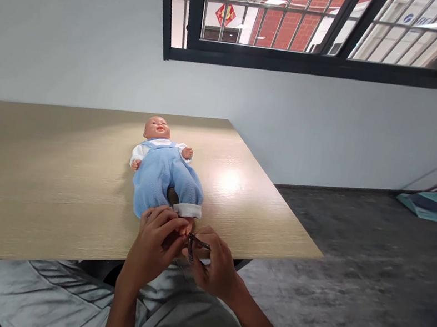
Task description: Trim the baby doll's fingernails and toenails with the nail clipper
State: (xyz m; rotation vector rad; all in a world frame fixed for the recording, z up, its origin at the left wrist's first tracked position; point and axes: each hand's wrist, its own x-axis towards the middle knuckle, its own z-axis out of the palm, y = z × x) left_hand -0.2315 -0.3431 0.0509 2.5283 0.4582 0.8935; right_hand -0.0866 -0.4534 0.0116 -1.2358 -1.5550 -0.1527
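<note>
A baby doll (160, 170) in blue overalls and a white shirt lies on its back on the wooden table (51, 173), head toward the wall and feet toward me. My left hand (156, 240) is closed around one of the doll's feet near the table's front edge; the fingers partly hide it. In my right hand (215, 264) are dark metal nail clippers (193, 245), pinched between thumb and fingers. Their tip is at the doll's toes. Whether the jaws touch a toe is too small to tell.
Just past the right table edge is the dark grey floor (326, 295). A barred window (277, 21) with a dark frame is in the wall beyond the table. Folded teal and red items (426, 205) lie on the floor at far right. My legs (64, 294) are under the front edge.
</note>
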